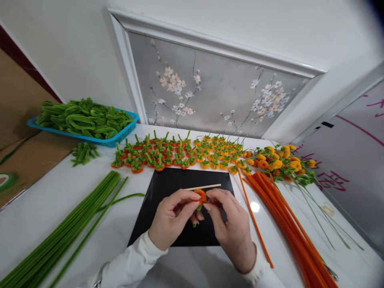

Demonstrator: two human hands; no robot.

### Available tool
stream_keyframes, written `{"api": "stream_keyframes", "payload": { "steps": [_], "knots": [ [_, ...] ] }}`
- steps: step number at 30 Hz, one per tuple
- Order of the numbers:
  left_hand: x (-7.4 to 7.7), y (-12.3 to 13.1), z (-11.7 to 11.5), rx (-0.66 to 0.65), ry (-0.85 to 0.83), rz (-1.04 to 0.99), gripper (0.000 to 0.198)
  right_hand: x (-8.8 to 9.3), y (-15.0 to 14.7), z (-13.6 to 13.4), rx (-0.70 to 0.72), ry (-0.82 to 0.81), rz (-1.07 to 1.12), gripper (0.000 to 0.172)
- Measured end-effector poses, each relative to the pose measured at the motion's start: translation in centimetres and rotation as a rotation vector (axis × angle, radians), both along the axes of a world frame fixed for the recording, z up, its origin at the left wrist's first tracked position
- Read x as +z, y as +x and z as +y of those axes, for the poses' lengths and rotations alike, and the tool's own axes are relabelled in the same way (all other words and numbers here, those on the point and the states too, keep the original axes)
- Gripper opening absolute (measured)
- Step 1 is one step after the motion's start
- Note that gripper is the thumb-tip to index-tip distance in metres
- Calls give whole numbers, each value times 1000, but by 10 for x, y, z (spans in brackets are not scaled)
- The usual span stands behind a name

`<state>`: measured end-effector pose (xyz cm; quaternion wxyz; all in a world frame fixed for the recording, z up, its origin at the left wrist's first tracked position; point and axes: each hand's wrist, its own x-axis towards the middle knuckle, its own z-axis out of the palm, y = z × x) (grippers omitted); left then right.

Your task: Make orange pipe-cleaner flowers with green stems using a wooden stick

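Note:
Both hands meet over a black mat (168, 186) on the white table. My left hand (171, 218) pinches a small orange pipe-cleaner pumpkin (200, 196) with a green stem hanging below it. My right hand (229, 224) grips the same pumpkin from the right, fingers closed. A thin wooden stick (202, 187) lies just behind the fingertips, and I cannot tell whether a hand holds it.
Rows of finished orange and yellow pumpkins (180, 154) lie behind the mat. Green pipe cleaners (69, 224) lie at left, orange ones (288, 224) at right. A blue basket (126, 132) of green pieces stands at back left. Stemmed yellow flowers (285, 162) lie at right.

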<state>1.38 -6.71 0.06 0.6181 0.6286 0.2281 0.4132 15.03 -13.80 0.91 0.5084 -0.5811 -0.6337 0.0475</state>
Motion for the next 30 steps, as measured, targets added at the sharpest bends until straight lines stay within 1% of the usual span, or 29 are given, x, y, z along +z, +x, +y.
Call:
{"api": "stream_keyframes", "payload": {
  "steps": [2, 5, 9, 12, 14, 16, 18, 20, 23, 27, 30],
  "knots": [
    [0, -1, -1, -20, -1, 11, 13, 1, 2, -1, -24, 10, 26, 15],
    [0, -1, -3, -31, 46, 36, 18, 1, 2, -2, -7, 14, 44, 15],
    [-3, -1, -3, -13, 113, 72, 17, 1, 0, -3, 31, 16, 48, 20],
    [-3, -1, -3, -7, 137, 95, 16, 3, -1, -3, 47, -9, 82, 19],
    [-2, -1, -4, -5, 147, 103, 16, 5, -1, -4, 60, -85, 162, 16],
    [-1, -1, -4, -7, 163, 109, 15, 8, 1, -4, 92, -186, 296, 13],
    [0, -1, -4, -17, 177, 118, 15, 9, 3, -3, 155, -280, 450, 12],
    [-1, -1, -4, -23, 179, 123, 14, 10, 5, -2, 212, -341, 573, 13],
    [-2, -1, -3, -24, 176, 128, 15, 11, 7, 0, 241, -365, 657, 13],
    [-2, 0, -3, -29, 198, 142, 15, 12, 7, 0, 235, -352, 673, 12],
    [-1, -1, -4, -23, 245, 165, 16, 12, 6, 1, 233, -345, 668, 13]
  ]
}}
